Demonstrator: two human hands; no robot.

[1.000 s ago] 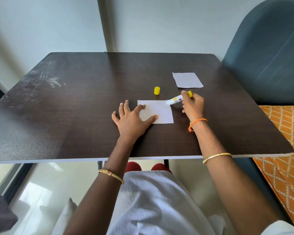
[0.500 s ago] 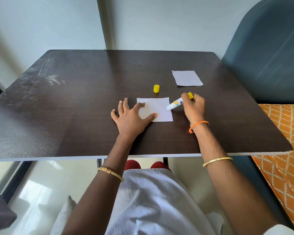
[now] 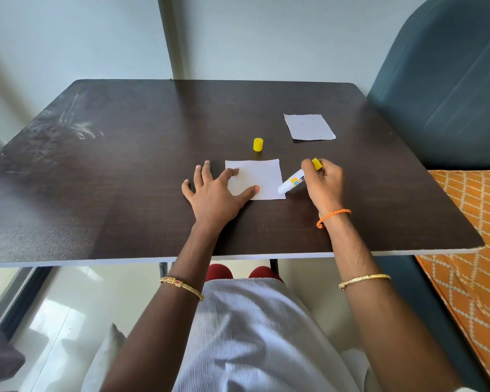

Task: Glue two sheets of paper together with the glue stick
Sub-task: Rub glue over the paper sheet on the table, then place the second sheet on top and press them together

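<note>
A white square sheet of paper (image 3: 259, 176) lies flat on the dark table (image 3: 125, 165), in the middle near me. My left hand (image 3: 214, 193) rests spread on the table, index finger and thumb pressing the sheet's left part. My right hand (image 3: 323, 185) grips the uncapped glue stick (image 3: 293, 181), tilted down to the left, its white tip touching the sheet's right edge near the lower corner. The yellow cap (image 3: 258, 144) stands just beyond the sheet. A second sheet of paper (image 3: 309, 127) lies farther back on the right.
A dark teal chair back (image 3: 450, 94) rises at the table's right side, with an orange patterned cushion (image 3: 478, 222) below it. The table's near edge runs just above my lap. A wall stands behind the table.
The glue tip has slid down the sheet's right edge, from the upper corner toward the lower one. My left hand has kept pressing the sheet.
</note>
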